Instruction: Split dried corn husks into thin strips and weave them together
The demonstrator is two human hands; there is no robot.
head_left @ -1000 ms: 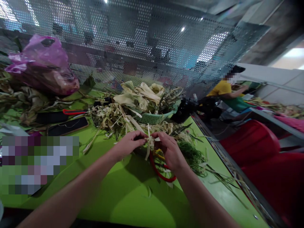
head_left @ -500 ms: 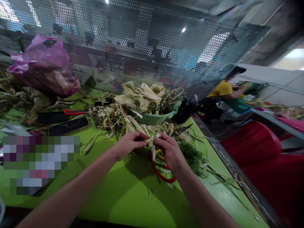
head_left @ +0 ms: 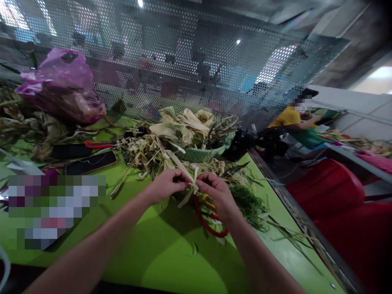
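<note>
Person at the green table (head_left: 171, 253) is working with both hands close together, just above the tabletop. Left hand (head_left: 167, 185) is pinching a pale leaf strip (head_left: 185, 199) between thumb and fingertips. Right hand (head_left: 218, 194) is pinching the same strip from the other side, fingers curled in. Fingertips of the two hands are nearly touching. The strip is sitting between the hands, with one loose end hanging down-left toward the table. Can't tell whether it's knotted or folded where the fingers are covering it.

A red loop (head_left: 211, 228) is lying on the table under the right hand, the rest of that item hidden. Green stems (head_left: 249, 204) are lying just right of that hand. Behind the hands, a heap of pale husks (head_left: 143, 151) is spilling in front of a green basket (head_left: 199, 154) that is holding more leaves.

Far left, a pink plastic bag (head_left: 61, 87) is resting on dried leaves. A phone (head_left: 92, 163) is lying flat near it, with a red-handled tool (head_left: 98, 144) just behind. A perforated metal screen (head_left: 183, 69) is standing along the far edge. A co-worker in a yellow shirt (head_left: 288, 117) is sitting at the next table on the right, well apart.
</note>
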